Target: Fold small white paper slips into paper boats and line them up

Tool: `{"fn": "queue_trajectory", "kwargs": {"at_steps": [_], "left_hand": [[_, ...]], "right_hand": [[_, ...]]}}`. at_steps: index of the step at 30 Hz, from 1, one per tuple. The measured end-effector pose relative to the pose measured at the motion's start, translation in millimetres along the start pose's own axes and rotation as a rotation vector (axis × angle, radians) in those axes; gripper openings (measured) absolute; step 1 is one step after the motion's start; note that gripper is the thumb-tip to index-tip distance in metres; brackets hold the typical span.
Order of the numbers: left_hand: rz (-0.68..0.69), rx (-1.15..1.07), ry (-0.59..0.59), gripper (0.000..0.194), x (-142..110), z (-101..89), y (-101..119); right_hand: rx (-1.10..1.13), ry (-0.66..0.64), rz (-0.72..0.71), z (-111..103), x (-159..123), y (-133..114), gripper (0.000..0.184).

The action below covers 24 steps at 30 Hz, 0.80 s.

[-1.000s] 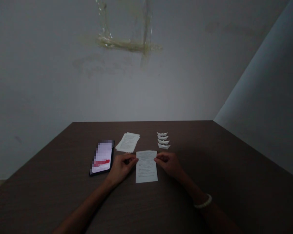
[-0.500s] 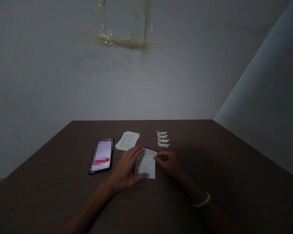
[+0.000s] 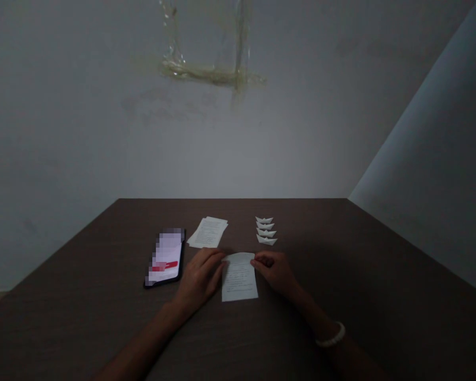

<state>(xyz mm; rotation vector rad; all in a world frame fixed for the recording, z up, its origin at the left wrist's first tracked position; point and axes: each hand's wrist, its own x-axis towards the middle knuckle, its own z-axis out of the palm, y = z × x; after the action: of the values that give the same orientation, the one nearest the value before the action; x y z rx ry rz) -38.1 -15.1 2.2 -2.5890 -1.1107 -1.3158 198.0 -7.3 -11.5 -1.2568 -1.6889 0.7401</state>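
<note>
A small printed sheet of paper point(image 3: 239, 279) lies before me, its far edge slightly bowed up. At its far left corner my left hand point(image 3: 201, 273) pinches the edge between thumb and fingers. My right hand point(image 3: 274, 269) grips the far right corner, its other fingers curled in; a pale beaded bracelet point(image 3: 330, 335) circles that wrist. Beyond the right hand stand several folded paper boats point(image 3: 266, 240) in a column. Past the left hand rests a stack of printed sheets point(image 3: 208, 233).
A phone point(image 3: 165, 258) with a lit, partly blurred screen lies left of my left hand. The dark brown table point(image 3: 103, 296) meets a grey wall point(image 3: 301, 143) at its far edge. Shiny tape point(image 3: 210, 74) clings to the wall.
My left hand has gone from spread over the sheet to pinching its far left corner. The sheet has turned slightly and sits a little nearer me, with the right hand still on its corner.
</note>
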Motion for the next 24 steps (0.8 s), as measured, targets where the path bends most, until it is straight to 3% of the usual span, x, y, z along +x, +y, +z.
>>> {"fn": "queue_trajectory", "kwargs": {"at_steps": [6, 13, 17, 21, 24], "left_hand": [[0.057, -0.058, 0.003, 0.016, 0, -0.5, 1], [-0.348, -0.114, 0.122, 0.015, 7, -6.2, 0], [-0.510, -0.160, 0.144, 0.020, 10, -8.1, -1], [-0.556, -0.160, 0.160, 0.023, 10, -7.4, -3], [-0.482, -0.137, 0.141, 0.022, 7, -5.2, -4]], "right_hand": [[0.080, 0.000, 0.024, 0, -2, -6, 0.015], [0.112, -0.012, 0.012, 0, -2, -4, 0.015], [0.062, -0.006, -0.005, 0, -1, -3, 0.018], [0.085, -0.008, 0.022, -1, -2, -4, 0.020], [0.117, -0.014, 0.026, -1, -2, -5, 0.021]]}}
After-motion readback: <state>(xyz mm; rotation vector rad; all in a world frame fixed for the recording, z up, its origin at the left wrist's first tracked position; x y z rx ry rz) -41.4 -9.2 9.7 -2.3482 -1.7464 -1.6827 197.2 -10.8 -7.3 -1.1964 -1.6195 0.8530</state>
